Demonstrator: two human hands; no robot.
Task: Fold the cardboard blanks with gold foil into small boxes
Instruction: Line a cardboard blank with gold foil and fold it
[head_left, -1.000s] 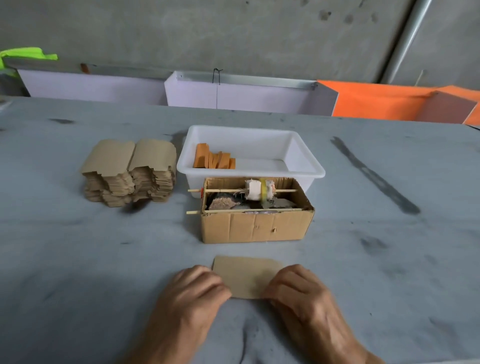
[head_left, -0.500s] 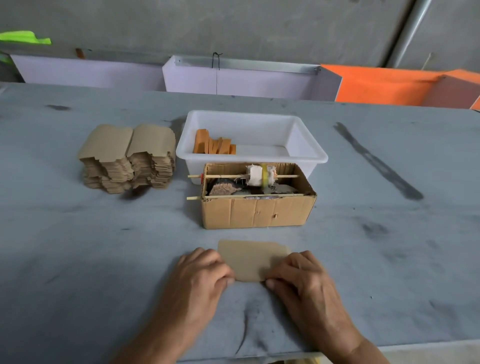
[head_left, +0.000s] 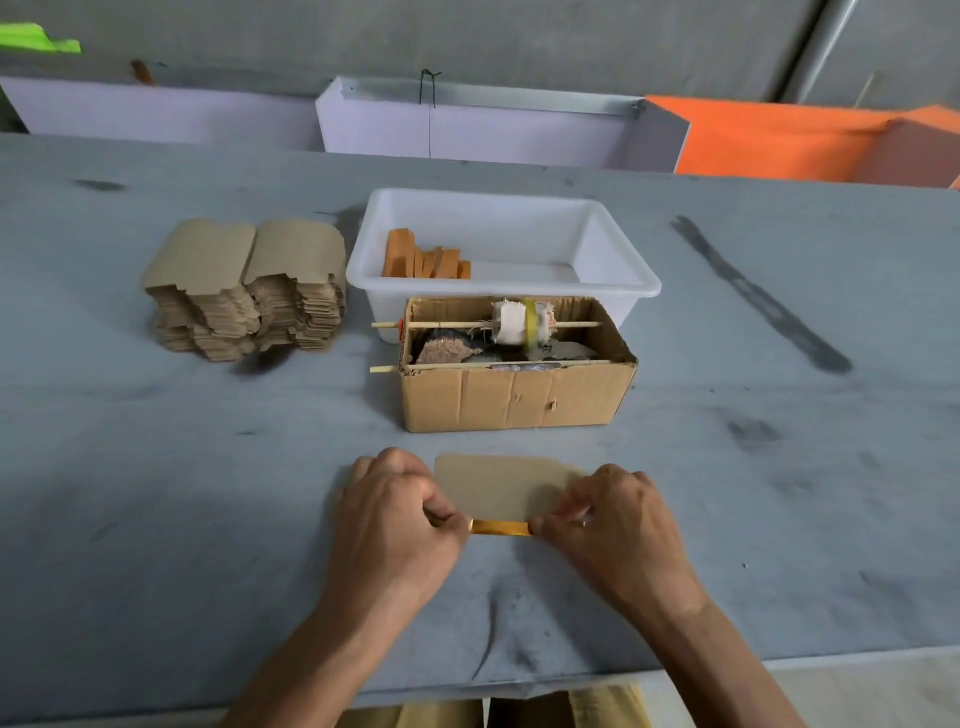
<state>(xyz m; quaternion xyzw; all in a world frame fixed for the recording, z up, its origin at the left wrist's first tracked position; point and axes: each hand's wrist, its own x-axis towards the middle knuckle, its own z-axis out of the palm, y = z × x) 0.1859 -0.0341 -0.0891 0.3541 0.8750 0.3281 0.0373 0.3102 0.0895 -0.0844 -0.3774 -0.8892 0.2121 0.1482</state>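
Observation:
A brown cardboard blank lies on the grey table near me, brown side up. Its near edge is lifted and shows a strip of gold foil. My left hand pinches the blank's near left corner, and my right hand pinches its near right corner. A tall stack of more brown blanks stands at the left. A white plastic tub behind holds several folded orange boxes.
A small open corrugated carton with two wooden sticks across it and a cloth roll on one stands just beyond the blank. White and orange bins line the table's far edge. Dark smears mark the table at the right.
Both hands shifted from pressing flat on the blank to pinching its near edge, which has lifted and now shows gold foil. The camera view has tilted slightly.

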